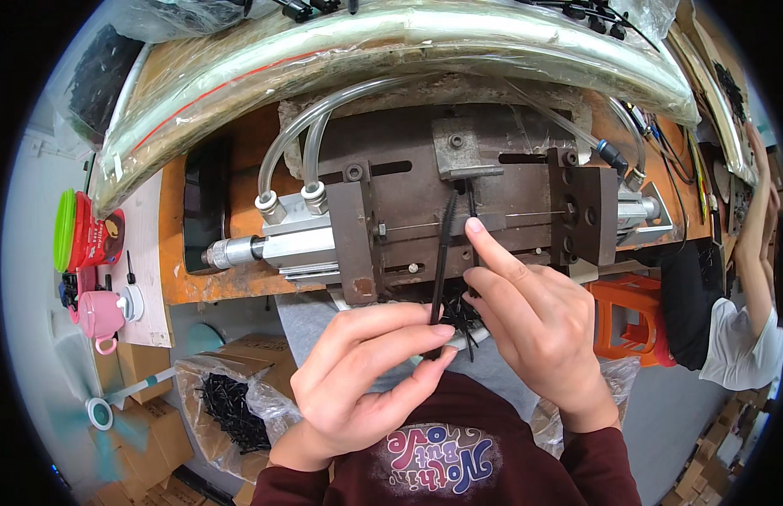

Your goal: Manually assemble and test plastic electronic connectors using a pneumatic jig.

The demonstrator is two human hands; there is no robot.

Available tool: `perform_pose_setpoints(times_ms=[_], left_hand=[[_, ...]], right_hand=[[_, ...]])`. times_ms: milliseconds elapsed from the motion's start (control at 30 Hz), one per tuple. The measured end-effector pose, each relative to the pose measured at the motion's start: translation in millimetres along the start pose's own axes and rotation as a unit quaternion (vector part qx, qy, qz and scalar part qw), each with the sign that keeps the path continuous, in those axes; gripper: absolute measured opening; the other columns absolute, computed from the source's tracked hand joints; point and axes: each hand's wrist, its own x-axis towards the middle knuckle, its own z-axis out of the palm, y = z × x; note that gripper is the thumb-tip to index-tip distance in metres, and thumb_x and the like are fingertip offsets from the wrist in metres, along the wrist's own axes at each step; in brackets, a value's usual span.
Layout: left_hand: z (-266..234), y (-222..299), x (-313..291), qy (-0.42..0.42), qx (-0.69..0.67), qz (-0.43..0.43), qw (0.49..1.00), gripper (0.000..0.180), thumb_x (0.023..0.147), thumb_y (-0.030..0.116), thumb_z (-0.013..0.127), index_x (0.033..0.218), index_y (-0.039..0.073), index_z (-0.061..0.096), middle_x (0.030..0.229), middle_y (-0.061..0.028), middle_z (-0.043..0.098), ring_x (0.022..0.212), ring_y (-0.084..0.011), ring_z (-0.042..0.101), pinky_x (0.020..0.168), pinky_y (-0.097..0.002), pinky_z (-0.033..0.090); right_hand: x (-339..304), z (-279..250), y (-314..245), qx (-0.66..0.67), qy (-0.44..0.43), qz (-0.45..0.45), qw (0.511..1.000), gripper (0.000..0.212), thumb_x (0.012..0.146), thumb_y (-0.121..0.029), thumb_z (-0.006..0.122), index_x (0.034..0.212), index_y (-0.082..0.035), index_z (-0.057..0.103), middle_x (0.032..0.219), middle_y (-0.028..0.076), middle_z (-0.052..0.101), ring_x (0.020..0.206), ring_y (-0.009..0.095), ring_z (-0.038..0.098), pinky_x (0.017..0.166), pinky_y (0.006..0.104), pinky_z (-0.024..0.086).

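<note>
My left hand (pixel 358 379) pinches the lower end of a long, thin black plastic strip (pixel 445 261) between thumb and fingers. The strip stands nearly upright, its top near the middle of a dark metal clamping fixture (pixel 518 190). My right hand (pixel 535 325) has its index fingertip on a second slim black strip (pixel 471 201), and its other fingers curl around the lower part, partly hidden. Both strips reach toward a small metal block (pixel 456 143) bolted to the fixture. A thin wire (pixel 526 214) runs across the fixture just behind my fingertip.
Pneumatic cylinders (pixel 299 251) with clear hoses (pixel 282 152) flank the fixture on an orange-brown bench (pixel 185 278). A plastic-wrapped roll (pixel 391 42) lies behind. Black pieces fill a bag (pixel 231 413) below left. A pink cup (pixel 101 314) stands left; another person's arm (pixel 752 211) is at right.
</note>
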Motion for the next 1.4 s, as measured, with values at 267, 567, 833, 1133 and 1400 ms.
perform_pose_setpoints(times_ms=[267, 567, 833, 1133, 1400], left_hand=[[-3.3, 0.9, -2.3, -0.014, -0.021, 0.027, 0.999, 0.04, 0.069, 0.002, 0.091, 0.108, 0.007, 0.08, 0.101, -0.008, 0.07, 0.086, -0.0205, 0.07, 0.07, -0.0297, 0.058], [-4.8, 3.7, -8.8, -0.07, 0.003, 0.058, 0.996, 0.033, 0.072, 0.0, 0.086, 0.104, 0.004, 0.08, 0.101, -0.0096, 0.072, 0.084, -0.0218, 0.073, 0.07, -0.0324, 0.062], [3.2, 9.9, -11.9, -0.079, -0.001, 0.074, 0.994, 0.029, 0.073, 0.001, 0.086, 0.101, 0.003, 0.079, 0.108, -0.0125, 0.074, 0.086, -0.0227, 0.075, 0.07, -0.0301, 0.063], [2.6, 7.7, -13.7, -0.127, -0.014, 0.136, 0.982, 0.032, 0.069, 0.009, 0.092, 0.098, 0.003, 0.078, 0.114, -0.0166, 0.076, 0.087, -0.0253, 0.077, 0.07, -0.0326, 0.064], [6.7, 5.3, -15.4, -0.11, -0.017, 0.127, 0.986, 0.035, 0.068, 0.007, 0.092, 0.098, -0.001, 0.077, 0.115, -0.0198, 0.075, 0.083, -0.0255, 0.077, 0.069, -0.0323, 0.064]], right_hand=[[2.3, -10.8, -8.2, -0.016, -0.064, 0.057, 0.996, 0.025, 0.071, -0.003, 0.081, 0.094, -0.005, 0.07, 0.13, 0.01, 0.072, 0.055, 0.018, 0.057, 0.055, 0.03, 0.048], [3.8, -15.4, -8.2, 0.503, 0.039, 0.281, 0.816, 0.015, 0.098, -0.006, 0.068, 0.11, 0.002, 0.072, 0.099, 0.011, 0.076, 0.061, 0.008, 0.064, 0.051, 0.0214, 0.046], [3.8, -10.8, -7.3, 0.653, 0.02, 0.312, 0.69, 0.017, 0.104, -0.009, 0.061, 0.103, 0.005, 0.071, 0.083, 0.012, 0.074, 0.056, 0.009, 0.065, 0.049, 0.0202, 0.049], [-0.8, -12.3, -1.2, 0.619, 0.126, 0.303, 0.714, 0.026, 0.11, -0.018, 0.051, 0.104, 0.004, 0.065, 0.083, 0.016, 0.074, 0.056, 0.013, 0.067, 0.05, 0.0221, 0.048], [-10.6, -5.9, -11.5, 0.66, 0.073, 0.29, 0.689, 0.026, 0.11, -0.018, 0.05, 0.105, 0.004, 0.064, 0.085, 0.017, 0.074, 0.057, 0.012, 0.068, 0.051, 0.0222, 0.049]])
